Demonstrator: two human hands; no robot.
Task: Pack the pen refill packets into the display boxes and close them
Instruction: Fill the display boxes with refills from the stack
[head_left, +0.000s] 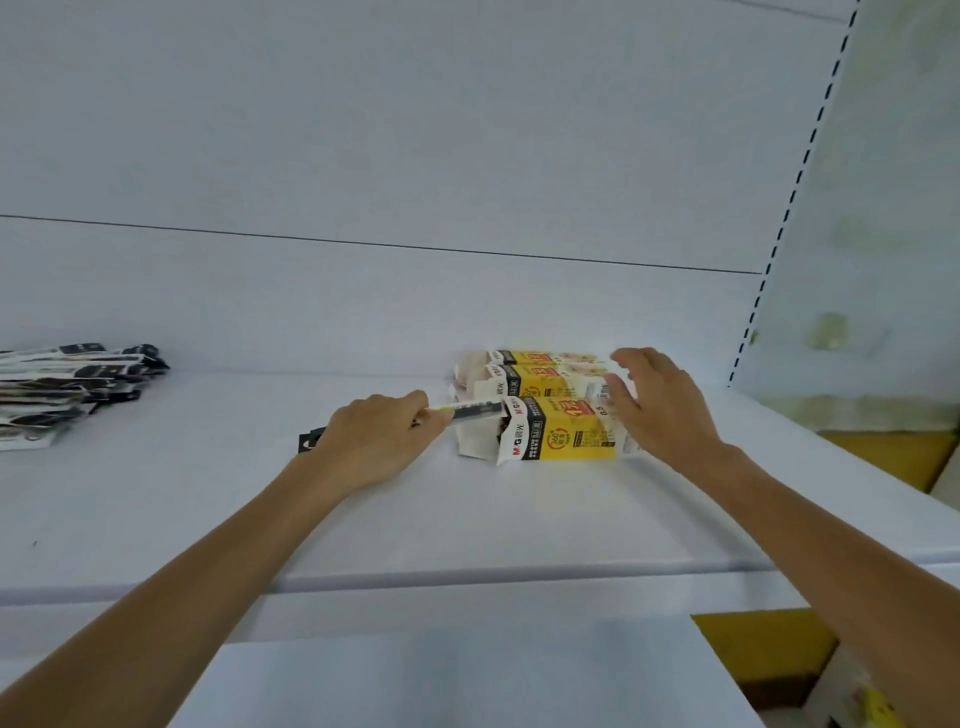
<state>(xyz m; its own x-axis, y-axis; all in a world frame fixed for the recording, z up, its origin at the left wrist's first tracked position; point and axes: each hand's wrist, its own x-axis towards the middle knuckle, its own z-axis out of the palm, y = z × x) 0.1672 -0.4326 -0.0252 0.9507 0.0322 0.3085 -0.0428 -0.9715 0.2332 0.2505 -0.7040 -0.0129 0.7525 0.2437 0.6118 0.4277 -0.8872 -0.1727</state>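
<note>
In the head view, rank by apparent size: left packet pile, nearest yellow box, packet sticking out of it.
Tied: packet pile and nearest yellow box look alike; the frame cuts the pile.
Smallest: packet, partly hidden.

Bright yellow on the display boxes (561, 431), with a black band, white flaps, red marks and small black print. Black and white all over the pile of packets (67, 389), and black with a bit of yellow-green on the one packet (475, 410) at the front box. Plain white on the shelf (467, 519) and the back wall (415, 130), with one thin dark line across the wall, a row of black dashes down the post (808, 156) and brown-yellow on the cardboard (904, 457).
</note>
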